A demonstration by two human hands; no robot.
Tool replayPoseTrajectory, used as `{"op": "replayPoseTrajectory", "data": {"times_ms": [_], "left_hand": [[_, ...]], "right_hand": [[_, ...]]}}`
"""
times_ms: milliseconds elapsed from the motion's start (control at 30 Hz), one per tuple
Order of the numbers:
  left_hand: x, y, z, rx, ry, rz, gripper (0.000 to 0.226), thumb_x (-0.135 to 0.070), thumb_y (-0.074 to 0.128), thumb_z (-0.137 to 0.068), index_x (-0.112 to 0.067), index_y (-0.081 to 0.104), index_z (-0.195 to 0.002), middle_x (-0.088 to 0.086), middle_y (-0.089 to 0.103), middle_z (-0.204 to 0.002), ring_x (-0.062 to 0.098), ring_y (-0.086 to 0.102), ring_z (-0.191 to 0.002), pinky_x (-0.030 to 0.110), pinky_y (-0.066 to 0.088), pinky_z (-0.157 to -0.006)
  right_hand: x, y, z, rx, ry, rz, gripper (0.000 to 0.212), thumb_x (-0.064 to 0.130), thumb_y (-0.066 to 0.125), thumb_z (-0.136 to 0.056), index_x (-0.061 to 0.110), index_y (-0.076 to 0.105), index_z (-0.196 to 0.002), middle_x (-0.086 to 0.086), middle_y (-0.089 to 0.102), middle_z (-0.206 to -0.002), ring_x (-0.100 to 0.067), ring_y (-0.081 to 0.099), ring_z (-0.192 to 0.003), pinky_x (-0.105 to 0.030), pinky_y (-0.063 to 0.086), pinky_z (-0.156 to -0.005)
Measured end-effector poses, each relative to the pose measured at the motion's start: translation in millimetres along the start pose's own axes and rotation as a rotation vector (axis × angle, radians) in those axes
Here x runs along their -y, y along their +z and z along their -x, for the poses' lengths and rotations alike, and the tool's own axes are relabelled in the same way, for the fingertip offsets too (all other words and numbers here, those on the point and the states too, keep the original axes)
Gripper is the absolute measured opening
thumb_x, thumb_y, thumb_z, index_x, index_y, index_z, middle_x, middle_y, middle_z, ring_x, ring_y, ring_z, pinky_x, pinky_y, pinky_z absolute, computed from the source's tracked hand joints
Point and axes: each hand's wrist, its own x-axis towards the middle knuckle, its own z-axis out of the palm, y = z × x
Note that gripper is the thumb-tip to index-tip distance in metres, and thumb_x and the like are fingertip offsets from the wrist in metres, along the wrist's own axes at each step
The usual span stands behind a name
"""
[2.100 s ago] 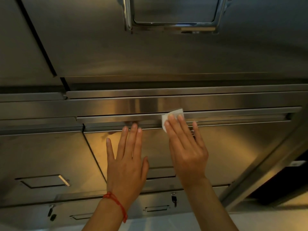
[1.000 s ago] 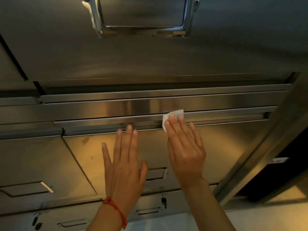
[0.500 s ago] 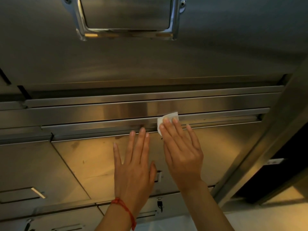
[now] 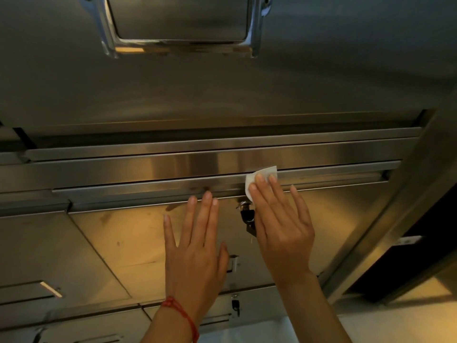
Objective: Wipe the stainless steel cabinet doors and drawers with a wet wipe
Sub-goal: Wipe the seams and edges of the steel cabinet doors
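Fingertips of your right hand (image 4: 282,226) lie straight and flat, pressing a small white wet wipe (image 4: 259,178) against the recessed pull channel (image 4: 148,189) that runs along the top of the drawer front (image 4: 128,238). Nothing is gripped: the wipe is pinned under the first two fingers (image 4: 259,188), with one corner showing above them on the strip overhead. Your left hand (image 4: 197,248) is likewise open, fingers together and extended, apparently laid flat on the drawer front just below the channel, holding nothing. A red cord bracelet (image 4: 181,315) sits on that wrist.

Between the two hands a small lock with a key (image 4: 247,216) hangs from the drawer face, just beside your right palm.

Judgement: the step in hand is the wiping of the pull channel, roughly at mid-length. The stretch of channel to the right of the wipe appears not yet covered, and dull marks show on the drawer front left of your left hand.

The next move calls for a steady sideways stroke along the channel with pressure kept on the wipe. Keep the heel of the right hand off the key. The large upper door with its chrome handle (image 4: 183,43), and the lower drawers (image 4: 217,318), remain to be assessed.
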Motion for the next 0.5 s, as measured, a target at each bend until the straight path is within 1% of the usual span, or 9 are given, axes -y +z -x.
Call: {"op": "replayPoseTrajectory", "data": {"times_ms": [133, 267, 367, 433, 500], "left_hand": [[-1, 0, 0, -0.004, -0.001, 0.003, 0.068, -0.037, 0.035, -0.082, -0.01, 0.023, -0.143, 0.008, 0.022, -0.152, 0.016, -0.006, -0.145, 0.055, 0.008, -0.111], [0, 0, 0, 0.0, 0.001, 0.005, 0.067, -0.037, 0.035, -0.083, -0.01, 0.025, -0.143, 0.007, 0.022, -0.152, 0.015, -0.005, -0.145, 0.055, 0.008, -0.111], [2, 0, 1, -0.003, 0.013, 0.0, 0.068, -0.036, 0.036, -0.083, -0.011, 0.022, -0.144, 0.004, 0.015, -0.155, 0.016, -0.004, -0.145, 0.054, 0.006, -0.112], [3, 0, 2, -0.003, 0.024, -0.014, 0.069, -0.036, 0.036, -0.083, -0.011, 0.02, -0.145, 0.002, 0.012, -0.155, 0.016, -0.003, -0.145, 0.054, 0.005, -0.113], [4, 1, 2, -0.006, 0.033, -0.02, 0.069, -0.035, 0.037, -0.082, -0.011, 0.022, -0.145, 0.004, 0.015, -0.155, 0.017, -0.002, -0.145, 0.054, 0.006, -0.113]], "right_hand": [[7, 2, 1, -0.032, 0.074, -0.011, 0.025, 0.011, 0.05, -0.095, 0.003, 0.064, -0.114, -0.013, 0.06, -0.122, -0.028, 0.055, -0.117, -0.044, 0.044, -0.098], [20, 5, -3, -0.018, 0.001, -0.058, 0.026, 0.011, 0.048, -0.096, 0.005, 0.064, -0.116, -0.012, 0.06, -0.123, -0.025, 0.055, -0.118, -0.04, 0.041, -0.101], [11, 3, -2, 0.002, -0.022, -0.032, 0.025, 0.011, 0.052, -0.094, 0.006, 0.065, -0.116, -0.01, 0.06, -0.124, -0.024, 0.055, -0.119, -0.042, 0.04, -0.101], [3, 0, 0, -0.006, 0.016, -0.005, 0.025, 0.01, 0.052, -0.094, 0.005, 0.065, -0.115, -0.012, 0.06, -0.123, -0.026, 0.055, -0.118, -0.044, 0.041, -0.1], [3, 0, 0, -0.025, 0.073, -0.011, 0.026, 0.011, 0.049, -0.095, 0.002, 0.065, -0.113, -0.014, 0.061, -0.121, -0.029, 0.056, -0.116, -0.044, 0.042, -0.099]]}}
